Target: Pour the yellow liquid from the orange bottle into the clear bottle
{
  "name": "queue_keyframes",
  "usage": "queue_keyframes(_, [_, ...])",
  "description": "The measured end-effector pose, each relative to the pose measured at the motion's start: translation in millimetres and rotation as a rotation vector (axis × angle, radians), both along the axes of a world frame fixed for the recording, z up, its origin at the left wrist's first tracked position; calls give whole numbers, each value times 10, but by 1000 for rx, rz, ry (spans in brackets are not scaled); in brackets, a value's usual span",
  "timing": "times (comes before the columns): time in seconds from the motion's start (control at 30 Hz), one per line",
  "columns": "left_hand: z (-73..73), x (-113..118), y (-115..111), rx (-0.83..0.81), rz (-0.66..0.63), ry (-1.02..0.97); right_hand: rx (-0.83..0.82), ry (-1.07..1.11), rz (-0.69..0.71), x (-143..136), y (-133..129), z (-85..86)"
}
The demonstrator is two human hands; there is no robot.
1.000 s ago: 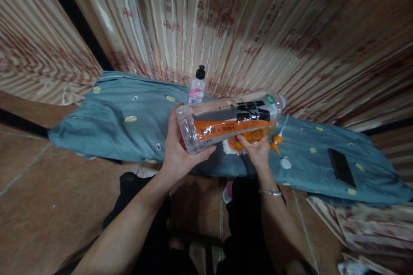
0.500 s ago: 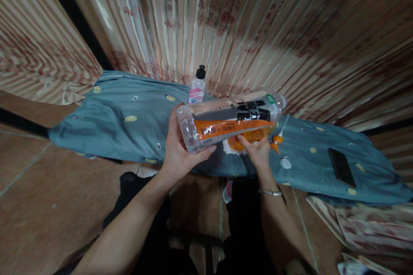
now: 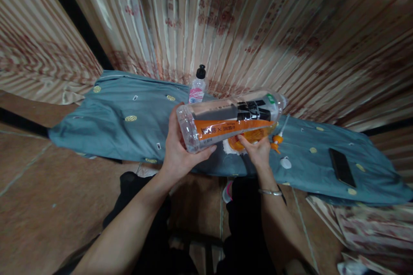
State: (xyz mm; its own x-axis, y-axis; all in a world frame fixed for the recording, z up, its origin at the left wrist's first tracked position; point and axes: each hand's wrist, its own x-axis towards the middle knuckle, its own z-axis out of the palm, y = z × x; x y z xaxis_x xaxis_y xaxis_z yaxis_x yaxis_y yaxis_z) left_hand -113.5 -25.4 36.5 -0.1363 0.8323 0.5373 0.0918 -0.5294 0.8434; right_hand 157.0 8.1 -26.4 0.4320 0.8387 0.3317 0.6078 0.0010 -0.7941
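Observation:
My left hand (image 3: pixel 177 154) is wrapped around the base end of a large clear plastic bottle (image 3: pixel 226 116). That bottle lies tilted sideways in the air, with its neck to the right and an orange, grey and black label. Below its neck end, my right hand (image 3: pixel 259 151) grips an amber-orange bottle (image 3: pixel 254 135), whose mouth is hidden behind the large one. An orange pump head with a pale tube (image 3: pixel 276 139) lies just right of the amber bottle. Nearer to me is a small white round cap (image 3: pixel 285 163). Something white with a ragged edge (image 3: pixel 229 148) shows beneath the amber bottle.
A blue-green patterned cloth covers the bench (image 3: pixel 112 111). A clear bottle with a black cap (image 3: pixel 197 88) stands upright at its back edge. A dark phone (image 3: pixel 342 166) lies at the right. Striped curtain (image 3: pixel 226 25) hangs behind. My legs are close to the front edge.

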Motion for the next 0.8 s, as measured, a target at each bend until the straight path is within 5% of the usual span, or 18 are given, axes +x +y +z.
queue_keyframes(0.8, [-28,-18,22,42,16,51,-3,23,-9,-12,5,21])
